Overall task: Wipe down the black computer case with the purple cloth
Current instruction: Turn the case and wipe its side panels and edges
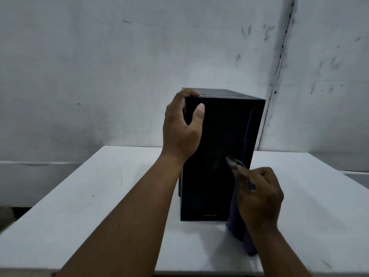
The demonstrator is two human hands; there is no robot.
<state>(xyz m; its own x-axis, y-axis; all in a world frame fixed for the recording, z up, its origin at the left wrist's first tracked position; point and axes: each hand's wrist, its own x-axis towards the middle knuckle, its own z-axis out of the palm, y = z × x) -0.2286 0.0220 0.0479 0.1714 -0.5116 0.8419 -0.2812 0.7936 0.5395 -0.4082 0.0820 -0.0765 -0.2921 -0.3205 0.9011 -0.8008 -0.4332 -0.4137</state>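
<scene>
The black computer case (217, 152) stands upright on the white table (99, 206), its dark front panel facing me. My left hand (182, 128) grips its upper left corner, fingers curled over the top edge and the thumb lying on the front panel. My right hand (259, 196) is low at the case's right front edge and holds the purple cloth (237, 226), which hangs down below the fist to the table. A small bunched end of the cloth sticks out above the fingers against the panel.
A stained grey-white wall stands close behind the table, with a vertical seam to the right of the case. The table's near edge runs along the bottom of the view, and its left edge drops off to a dark floor.
</scene>
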